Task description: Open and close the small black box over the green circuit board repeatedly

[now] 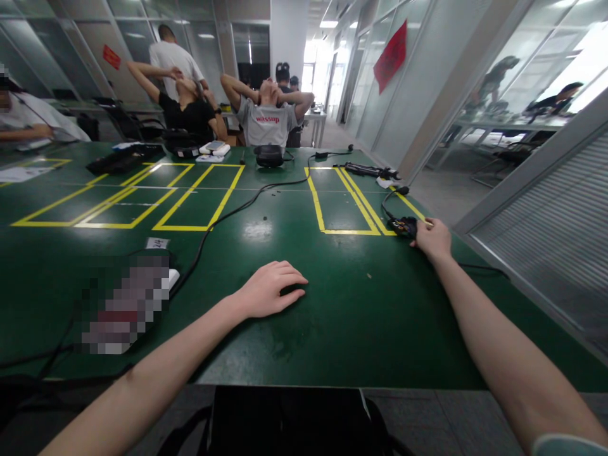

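My left hand lies palm down on the green table, fingers stretched out and thumb apart, holding nothing. Farther off, by the table's right edge, my right hand is closed, its fingertips at a black bundle with small coloured bits and a cable. A small pale yellow tip shows at those fingers; what it belongs to is hidden. From the bundle a black cable curves up to a dark rounded end. A second cable runs out on the right, behind my wrist.
Yellow tape rectangles mark the tabletop. A long black cable crosses it. At left lies a blurred-out device. A black tripod-like object and a black case lie farther back. People sit opposite, two with arms raised.
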The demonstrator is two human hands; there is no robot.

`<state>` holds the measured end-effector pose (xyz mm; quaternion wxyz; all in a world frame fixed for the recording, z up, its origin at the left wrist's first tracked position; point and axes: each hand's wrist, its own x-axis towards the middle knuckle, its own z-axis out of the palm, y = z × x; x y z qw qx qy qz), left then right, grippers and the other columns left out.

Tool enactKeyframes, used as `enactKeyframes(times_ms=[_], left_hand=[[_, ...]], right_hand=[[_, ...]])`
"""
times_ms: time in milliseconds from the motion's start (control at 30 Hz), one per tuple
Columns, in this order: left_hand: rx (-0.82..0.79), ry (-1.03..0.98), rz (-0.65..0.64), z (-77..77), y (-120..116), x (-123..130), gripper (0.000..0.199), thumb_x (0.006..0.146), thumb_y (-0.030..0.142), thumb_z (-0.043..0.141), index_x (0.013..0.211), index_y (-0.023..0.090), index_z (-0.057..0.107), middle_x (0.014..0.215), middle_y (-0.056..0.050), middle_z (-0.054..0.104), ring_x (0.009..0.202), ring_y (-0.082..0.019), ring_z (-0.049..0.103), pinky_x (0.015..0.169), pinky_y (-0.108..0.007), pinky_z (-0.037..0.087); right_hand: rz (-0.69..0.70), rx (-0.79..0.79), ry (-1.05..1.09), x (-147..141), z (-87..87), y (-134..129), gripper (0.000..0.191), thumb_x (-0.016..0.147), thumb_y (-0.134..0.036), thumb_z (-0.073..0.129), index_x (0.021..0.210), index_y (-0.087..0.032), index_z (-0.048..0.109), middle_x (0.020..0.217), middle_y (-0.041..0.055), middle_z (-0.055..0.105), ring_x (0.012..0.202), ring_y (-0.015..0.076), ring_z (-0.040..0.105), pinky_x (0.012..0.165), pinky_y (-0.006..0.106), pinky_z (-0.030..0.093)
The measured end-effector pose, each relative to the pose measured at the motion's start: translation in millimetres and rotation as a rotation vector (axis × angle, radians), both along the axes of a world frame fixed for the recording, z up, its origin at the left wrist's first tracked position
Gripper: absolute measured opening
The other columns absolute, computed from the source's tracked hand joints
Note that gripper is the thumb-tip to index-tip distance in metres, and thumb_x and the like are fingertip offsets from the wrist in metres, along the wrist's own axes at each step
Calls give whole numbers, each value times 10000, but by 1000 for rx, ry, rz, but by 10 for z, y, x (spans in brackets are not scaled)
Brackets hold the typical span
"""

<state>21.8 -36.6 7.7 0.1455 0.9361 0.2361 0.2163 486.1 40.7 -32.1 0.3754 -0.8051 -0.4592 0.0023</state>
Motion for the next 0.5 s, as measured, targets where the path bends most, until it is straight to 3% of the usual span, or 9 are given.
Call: enactKeyframes(times_ms=[100,167,300,500], left_hand=[[3,-6,-4,-9,1,-2,215,1016,295,572,1110,183,731,1104,-72,775,1042,-218,700,928,-384,539],[4,-4,-4,-25,9,-2,219,1018,303,570,1114,188,730,1110,-72,773,1046,-218,698,931,-383,535],[6,9,-5,-52,26,-4,218,1019,315,574,1116,199,731,1115,-68,774,1056,-220,696,938,-379,526],[1,2,-4,-50,26,-10,213,1017,313,578,1107,199,734,1114,-65,774,1051,-222,698,937,-381,524]], right_hand=[[-46,-15,22,-52,6,-2,517,852,-452,648,1233,-104,655,829,115,720,598,244,645,744,416,536],[-31,8,-29,-86,4,-3,460,754,-450,747,1091,-138,726,916,127,715,733,261,669,791,416,537],[-7,42,-108,-115,-4,16,304,668,-426,785,812,-161,743,867,122,692,842,289,650,785,413,531],[-51,33,-72,-168,56,15,327,678,-406,777,883,-155,734,813,99,689,778,270,638,753,394,521]])
